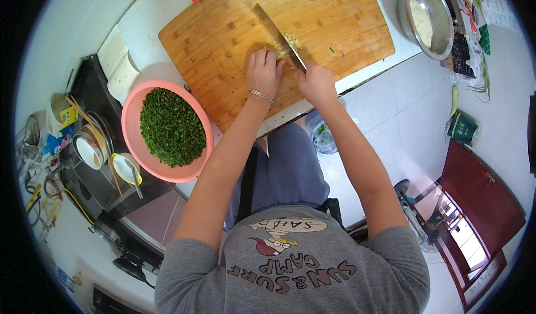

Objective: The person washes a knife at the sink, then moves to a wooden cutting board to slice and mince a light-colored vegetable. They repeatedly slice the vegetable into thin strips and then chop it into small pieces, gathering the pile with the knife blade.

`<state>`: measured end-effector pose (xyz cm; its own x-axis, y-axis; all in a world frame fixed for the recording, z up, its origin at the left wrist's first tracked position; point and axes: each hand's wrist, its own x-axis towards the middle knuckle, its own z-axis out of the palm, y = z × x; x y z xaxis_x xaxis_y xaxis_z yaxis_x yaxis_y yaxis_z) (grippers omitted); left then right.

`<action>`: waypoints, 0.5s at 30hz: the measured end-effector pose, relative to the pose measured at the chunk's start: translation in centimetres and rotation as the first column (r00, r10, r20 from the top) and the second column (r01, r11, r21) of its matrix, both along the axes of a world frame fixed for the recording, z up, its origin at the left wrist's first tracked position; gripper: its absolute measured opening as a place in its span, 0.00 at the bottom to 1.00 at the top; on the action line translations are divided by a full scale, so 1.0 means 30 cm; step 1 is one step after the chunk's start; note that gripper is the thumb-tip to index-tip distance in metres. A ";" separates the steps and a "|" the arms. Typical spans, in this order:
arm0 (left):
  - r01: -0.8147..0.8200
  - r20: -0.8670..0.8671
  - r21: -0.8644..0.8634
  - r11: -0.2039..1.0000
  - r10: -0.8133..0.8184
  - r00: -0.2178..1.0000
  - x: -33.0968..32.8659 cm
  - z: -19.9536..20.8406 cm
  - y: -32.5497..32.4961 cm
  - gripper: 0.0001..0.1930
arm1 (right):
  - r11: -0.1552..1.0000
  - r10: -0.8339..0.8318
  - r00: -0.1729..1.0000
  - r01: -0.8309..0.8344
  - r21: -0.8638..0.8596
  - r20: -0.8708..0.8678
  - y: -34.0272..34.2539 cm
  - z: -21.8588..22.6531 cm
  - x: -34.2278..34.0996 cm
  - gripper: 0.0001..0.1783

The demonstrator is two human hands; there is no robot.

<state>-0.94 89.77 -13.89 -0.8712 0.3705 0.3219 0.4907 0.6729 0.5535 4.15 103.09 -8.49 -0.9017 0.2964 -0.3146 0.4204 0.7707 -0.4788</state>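
A large wooden cutting board [218, 51] lies on the white counter in front of me. My right hand [317, 84] is wrapped round the handle of a kitchen knife [269, 25], whose broad blade points away and to the left. Finely chopped pale yellow bits [292, 41] lie along the blade, mostly on its right side. On the board just left of the blade rests my left hand [264, 73], its fingers curled and held together. Whatever is under those fingertips is mostly hidden. A few green flecks are scattered on the wood.
At the left stands a pink basin [132, 132] of chopped greens [172, 127]. Beyond it are bowls [127, 168] and chopsticks [92, 116] by a dark stove. A metal bowl [444, 40] with pale flour or dough sits at the far right. The board's near edge overhangs the counter edge.
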 end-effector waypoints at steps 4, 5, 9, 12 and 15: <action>-0.003 -0.003 -0.008 1.000 0.003 1.000 -0.009 -0.027 0.000 0.09 | 0.999 0.042 0.995 -0.045 0.029 0.090 -0.016 -0.010 -0.025 0.10; 0.009 -0.015 -0.013 1.000 -0.009 1.000 -0.015 -0.033 -0.001 0.08 | 0.998 0.053 0.993 -0.056 0.033 0.110 -0.019 -0.015 -0.034 0.09; 0.078 -0.035 0.015 0.997 -0.077 0.996 -0.025 -0.053 -0.006 0.06 | 0.998 0.040 0.980 -0.047 0.029 0.194 -0.027 -0.004 -0.071 0.09; 0.088 -0.049 0.131 0.987 -0.082 0.995 -0.019 -0.039 -0.025 0.07 | 0.999 0.011 0.994 -0.007 -0.041 0.113 -0.008 -0.023 -0.081 0.10; 0.066 -0.035 0.171 0.983 -0.061 0.998 -0.024 -0.034 -0.024 0.07 | 0.999 -0.003 0.997 0.006 -0.047 0.076 0.001 -0.022 -0.045 0.10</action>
<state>-1.66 89.04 -14.90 -0.8370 0.3621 0.4103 0.5471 0.5361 0.6429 2.79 103.11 -9.15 -0.8735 0.2834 -0.3959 0.4602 0.7459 -0.4814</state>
